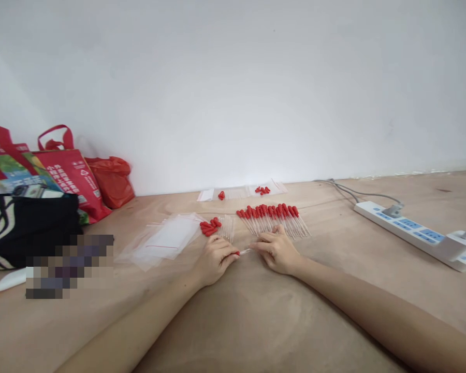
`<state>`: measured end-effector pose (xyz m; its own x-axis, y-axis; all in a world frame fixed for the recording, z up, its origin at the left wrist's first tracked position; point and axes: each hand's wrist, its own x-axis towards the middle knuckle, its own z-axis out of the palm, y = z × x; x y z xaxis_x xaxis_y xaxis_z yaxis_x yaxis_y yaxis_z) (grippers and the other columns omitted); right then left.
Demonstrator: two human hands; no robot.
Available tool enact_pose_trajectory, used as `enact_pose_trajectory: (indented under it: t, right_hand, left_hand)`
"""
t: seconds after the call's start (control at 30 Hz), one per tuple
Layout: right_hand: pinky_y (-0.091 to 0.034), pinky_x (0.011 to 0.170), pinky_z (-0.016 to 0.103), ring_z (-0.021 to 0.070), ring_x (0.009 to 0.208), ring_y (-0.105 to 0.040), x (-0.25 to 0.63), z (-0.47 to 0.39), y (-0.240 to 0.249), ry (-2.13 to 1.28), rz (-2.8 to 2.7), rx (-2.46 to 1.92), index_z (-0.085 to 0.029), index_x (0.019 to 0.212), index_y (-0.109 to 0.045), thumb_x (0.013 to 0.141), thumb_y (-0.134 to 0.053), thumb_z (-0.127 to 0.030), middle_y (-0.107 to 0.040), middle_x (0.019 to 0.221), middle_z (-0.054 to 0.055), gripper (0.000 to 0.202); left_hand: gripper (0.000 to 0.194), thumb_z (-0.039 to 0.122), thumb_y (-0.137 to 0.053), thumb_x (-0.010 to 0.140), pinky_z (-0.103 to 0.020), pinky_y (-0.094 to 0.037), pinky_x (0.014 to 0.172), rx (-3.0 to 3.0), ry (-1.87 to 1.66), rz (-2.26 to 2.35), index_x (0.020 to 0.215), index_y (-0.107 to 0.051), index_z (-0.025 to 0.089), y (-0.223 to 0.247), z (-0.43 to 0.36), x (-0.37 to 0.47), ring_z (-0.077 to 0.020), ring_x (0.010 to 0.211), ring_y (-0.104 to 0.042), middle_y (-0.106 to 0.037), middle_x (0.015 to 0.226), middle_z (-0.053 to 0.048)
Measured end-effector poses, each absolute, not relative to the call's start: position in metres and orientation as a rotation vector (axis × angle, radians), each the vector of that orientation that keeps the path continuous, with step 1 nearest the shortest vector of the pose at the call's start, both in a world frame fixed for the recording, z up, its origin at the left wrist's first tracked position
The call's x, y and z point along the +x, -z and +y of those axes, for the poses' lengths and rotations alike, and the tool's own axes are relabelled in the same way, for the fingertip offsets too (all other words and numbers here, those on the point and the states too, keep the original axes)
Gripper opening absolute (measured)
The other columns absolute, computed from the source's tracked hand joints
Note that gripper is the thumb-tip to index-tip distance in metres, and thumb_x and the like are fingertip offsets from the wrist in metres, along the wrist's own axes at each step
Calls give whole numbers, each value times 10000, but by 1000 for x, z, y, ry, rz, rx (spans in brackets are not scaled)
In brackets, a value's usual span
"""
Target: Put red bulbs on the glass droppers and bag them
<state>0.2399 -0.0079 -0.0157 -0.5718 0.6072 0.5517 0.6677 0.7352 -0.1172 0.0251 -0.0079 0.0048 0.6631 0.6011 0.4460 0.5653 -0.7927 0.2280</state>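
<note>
— With the row of droppers as landmark, where is the left hand?

— Left of the row and nearer the person: back up, fingers curled, thumb and forefinger pinching a red bulb.

— And the right hand?

— Just on the near side of the row, wrist low, fingers bent inward, their tips closed on the clear tube that runs out from that bulb. The piece spans the gap between the two.

— What do the materials look like?

— The droppers are club-shaped and rubbery-looking at their red tops, with slim see-through stems slanting side by side. Left of the row lie bare tubes, then loose bulbs of the same red.

— Further left of it?

— Plastic bags, thin, flat, translucent, overlapping. Right of the row sits a smooth white power strip. All rest on a wooden tabletop with swirling grain.
</note>
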Motion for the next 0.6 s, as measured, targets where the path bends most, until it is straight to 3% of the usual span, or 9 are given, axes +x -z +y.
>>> enact_pose_trajectory:
  t: [0.23,0.6]
  right_hand:
    - [-171,648,307,116,615,-456,234,-12,13,149,-2374,-982,-207,859,-616,776,-419,-156,-601,710,17,220]
    - [-172,656,284,104,595,-469,222,-20,12,23,-2392,-1035,-172,772,-572,811,-383,-160,-629,701,12,193]
  left_hand:
    - [220,279,-429,839,-341,-358,765,2835,-821,964,745,-601,180,-1,-6,25,-153,653,-548,-636,682,-29]
    - [205,229,-382,844,-347,-364,785,2893,-793,841,754,-557,171,-4,-8,28,-165,698,-524,-610,690,-38]
